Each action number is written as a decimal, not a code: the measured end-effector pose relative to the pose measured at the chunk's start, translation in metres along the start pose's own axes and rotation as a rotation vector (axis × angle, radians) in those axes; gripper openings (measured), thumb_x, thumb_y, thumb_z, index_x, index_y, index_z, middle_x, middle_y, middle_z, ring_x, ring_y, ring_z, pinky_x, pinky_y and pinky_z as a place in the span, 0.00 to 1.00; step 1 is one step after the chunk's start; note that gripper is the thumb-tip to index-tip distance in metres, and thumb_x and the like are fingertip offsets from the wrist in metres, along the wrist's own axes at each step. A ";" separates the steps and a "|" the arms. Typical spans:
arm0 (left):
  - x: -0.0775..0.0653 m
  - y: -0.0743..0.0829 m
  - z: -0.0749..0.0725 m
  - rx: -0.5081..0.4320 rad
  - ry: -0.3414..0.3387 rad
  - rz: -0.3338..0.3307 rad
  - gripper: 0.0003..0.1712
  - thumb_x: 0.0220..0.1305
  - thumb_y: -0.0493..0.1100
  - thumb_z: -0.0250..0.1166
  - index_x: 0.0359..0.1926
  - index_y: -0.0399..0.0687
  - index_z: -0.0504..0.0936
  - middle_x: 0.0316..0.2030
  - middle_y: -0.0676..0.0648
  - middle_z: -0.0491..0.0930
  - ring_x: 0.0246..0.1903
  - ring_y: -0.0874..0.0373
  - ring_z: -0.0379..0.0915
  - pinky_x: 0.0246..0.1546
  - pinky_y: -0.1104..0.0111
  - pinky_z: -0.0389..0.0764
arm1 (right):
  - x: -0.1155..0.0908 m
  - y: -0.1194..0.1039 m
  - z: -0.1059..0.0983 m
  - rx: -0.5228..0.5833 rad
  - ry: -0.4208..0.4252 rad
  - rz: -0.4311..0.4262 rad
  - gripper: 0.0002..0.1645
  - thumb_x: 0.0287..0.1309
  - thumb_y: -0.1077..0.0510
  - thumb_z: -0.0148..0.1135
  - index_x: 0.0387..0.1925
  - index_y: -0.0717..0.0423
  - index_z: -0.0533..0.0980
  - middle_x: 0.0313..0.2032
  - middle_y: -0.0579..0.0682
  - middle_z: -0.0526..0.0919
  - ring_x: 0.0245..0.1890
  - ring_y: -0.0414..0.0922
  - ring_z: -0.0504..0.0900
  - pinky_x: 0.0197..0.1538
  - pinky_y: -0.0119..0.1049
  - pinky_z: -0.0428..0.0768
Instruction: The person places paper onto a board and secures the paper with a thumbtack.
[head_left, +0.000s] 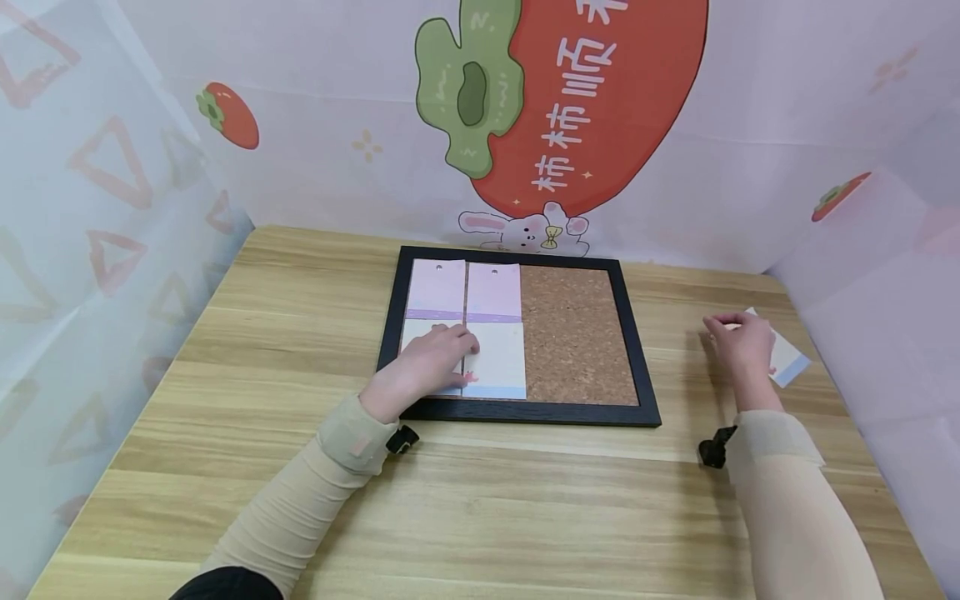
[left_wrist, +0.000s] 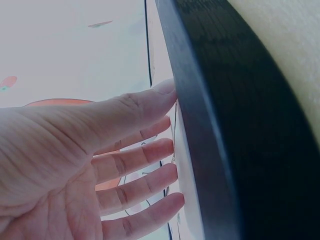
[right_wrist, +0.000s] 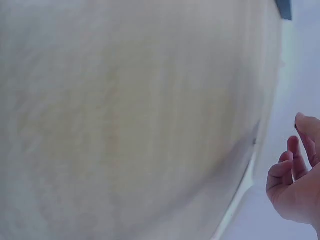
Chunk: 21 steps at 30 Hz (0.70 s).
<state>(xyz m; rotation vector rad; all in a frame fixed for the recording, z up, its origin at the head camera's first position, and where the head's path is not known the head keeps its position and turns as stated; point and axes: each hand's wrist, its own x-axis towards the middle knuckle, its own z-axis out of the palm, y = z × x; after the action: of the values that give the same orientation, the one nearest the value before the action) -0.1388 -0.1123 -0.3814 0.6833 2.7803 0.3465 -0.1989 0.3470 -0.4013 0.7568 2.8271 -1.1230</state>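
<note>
A black-framed cork board (head_left: 581, 337) lies on the table. Two cards, a left card (head_left: 437, 287) and a right card (head_left: 497, 358), pink above and white below, lie side by side on it, each with a small thumbtack at its top. Across the lower part of the cards rests my left hand (head_left: 431, 367), its fingertips touching them; the left wrist view shows thumb and fingers (left_wrist: 137, 155) spread beside the frame. My right hand (head_left: 742, 346), above a loose card (head_left: 787, 360) on the right, pinches a tiny dark thing (right_wrist: 296, 126), seemingly a thumbtack, mostly hidden by the fingertips.
The wooden table (head_left: 525, 500) reaches to a printed cloth backdrop (head_left: 322, 167) behind and at both sides. The board's bare cork is on its right half. Black wrist mounts (head_left: 716, 448) sit on both sleeves.
</note>
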 end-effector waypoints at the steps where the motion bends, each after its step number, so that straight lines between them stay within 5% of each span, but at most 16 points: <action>1: 0.000 0.000 0.000 0.000 0.000 0.002 0.25 0.59 0.48 0.74 0.56 0.48 0.80 0.57 0.46 0.79 0.49 0.50 0.74 0.49 0.56 0.82 | -0.001 -0.003 0.000 0.002 0.002 -0.015 0.25 0.67 0.40 0.57 0.52 0.55 0.78 0.49 0.55 0.80 0.66 0.57 0.69 0.60 0.86 0.40; 4: -0.001 -0.001 0.000 0.004 0.004 0.009 0.24 0.59 0.48 0.74 0.55 0.48 0.80 0.55 0.46 0.79 0.48 0.50 0.74 0.48 0.56 0.82 | -0.005 -0.011 0.002 -0.018 0.028 -0.098 0.24 0.68 0.41 0.58 0.52 0.55 0.79 0.29 0.37 0.77 0.42 0.44 0.77 0.62 0.65 0.66; 6: -0.001 -0.001 0.000 0.007 0.006 0.013 0.24 0.59 0.48 0.74 0.55 0.48 0.81 0.55 0.47 0.79 0.47 0.50 0.74 0.48 0.57 0.81 | -0.009 -0.018 0.004 -0.022 0.034 -0.170 0.23 0.68 0.43 0.58 0.51 0.58 0.80 0.26 0.27 0.73 0.32 0.35 0.74 0.51 0.41 0.77; 8: -0.001 -0.001 0.000 0.010 0.007 0.015 0.24 0.59 0.48 0.74 0.55 0.48 0.81 0.55 0.47 0.79 0.47 0.51 0.74 0.48 0.57 0.81 | -0.013 -0.024 0.006 -0.009 0.026 -0.242 0.22 0.69 0.46 0.58 0.48 0.60 0.80 0.27 0.24 0.75 0.29 0.28 0.73 0.33 0.27 0.75; 13: -0.001 -0.002 0.001 0.008 0.007 0.012 0.25 0.59 0.48 0.74 0.56 0.48 0.80 0.56 0.47 0.79 0.49 0.50 0.74 0.48 0.56 0.82 | -0.023 -0.041 0.013 0.039 -0.055 -0.382 0.17 0.69 0.51 0.59 0.44 0.63 0.79 0.32 0.28 0.85 0.29 0.25 0.78 0.30 0.21 0.73; 21: -0.001 -0.001 0.001 0.004 0.008 0.016 0.24 0.60 0.48 0.73 0.56 0.48 0.80 0.57 0.47 0.79 0.48 0.50 0.74 0.48 0.57 0.81 | -0.039 -0.064 0.023 0.085 -0.067 -0.501 0.17 0.66 0.49 0.64 0.40 0.62 0.82 0.24 0.17 0.77 0.25 0.32 0.75 0.29 0.23 0.74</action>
<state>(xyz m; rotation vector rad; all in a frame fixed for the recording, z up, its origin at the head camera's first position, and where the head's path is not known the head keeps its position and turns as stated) -0.1383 -0.1137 -0.3824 0.7064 2.7856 0.3479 -0.1964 0.2751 -0.3696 -0.0044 3.0082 -1.2907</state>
